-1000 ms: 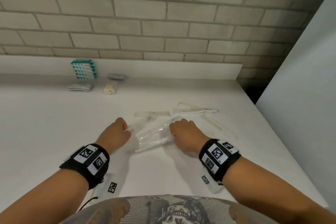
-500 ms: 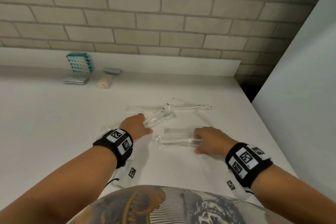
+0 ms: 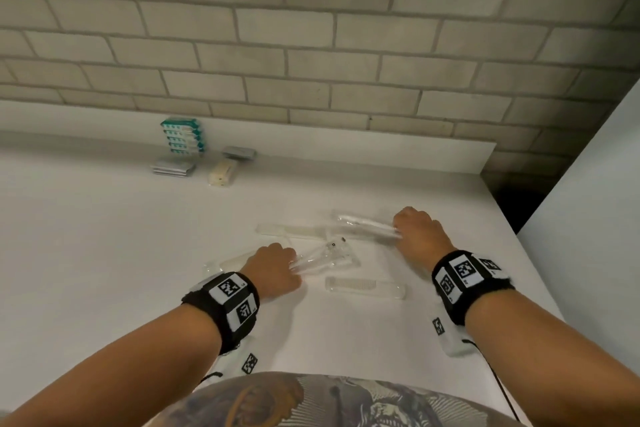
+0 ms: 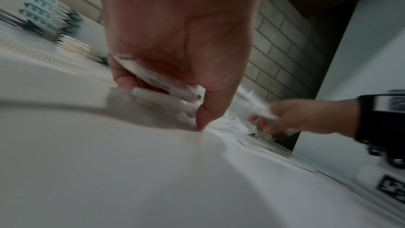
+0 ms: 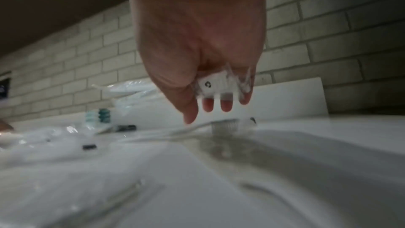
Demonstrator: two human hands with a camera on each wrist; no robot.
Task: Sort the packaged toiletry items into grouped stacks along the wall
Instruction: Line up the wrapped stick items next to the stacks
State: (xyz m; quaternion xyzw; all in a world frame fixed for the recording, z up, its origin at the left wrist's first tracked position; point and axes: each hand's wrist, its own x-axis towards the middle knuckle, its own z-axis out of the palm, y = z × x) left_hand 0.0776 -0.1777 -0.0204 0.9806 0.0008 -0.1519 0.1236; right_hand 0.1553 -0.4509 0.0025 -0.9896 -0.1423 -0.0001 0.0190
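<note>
Several clear-wrapped toothbrushes and combs lie scattered on the white counter (image 3: 104,253). My left hand (image 3: 273,267) grips a bundle of wrapped toothbrushes (image 3: 322,255), seen between its fingers in the left wrist view (image 4: 157,82). My right hand (image 3: 415,232) holds another wrapped toothbrush (image 3: 363,224) by its end, whose white pack (image 5: 215,85) shows under the curled fingers. A wrapped comb (image 3: 363,286) lies between the hands and another comb (image 3: 291,230) lies farther back. A teal stack (image 3: 183,135), a grey flat stack (image 3: 173,167), a cream bar (image 3: 221,170) and a grey packet (image 3: 239,151) sit by the wall.
A brick wall (image 3: 311,45) with a white backsplash (image 3: 381,152) bounds the counter's far side. A white panel (image 3: 588,218) rises at the right, with a dark gap (image 3: 516,204) behind the counter's right corner.
My right hand has moved from the near pack up and back to the far toothbrush and taken hold of it. The left hand stays on its bundle, a little nearer to me.
</note>
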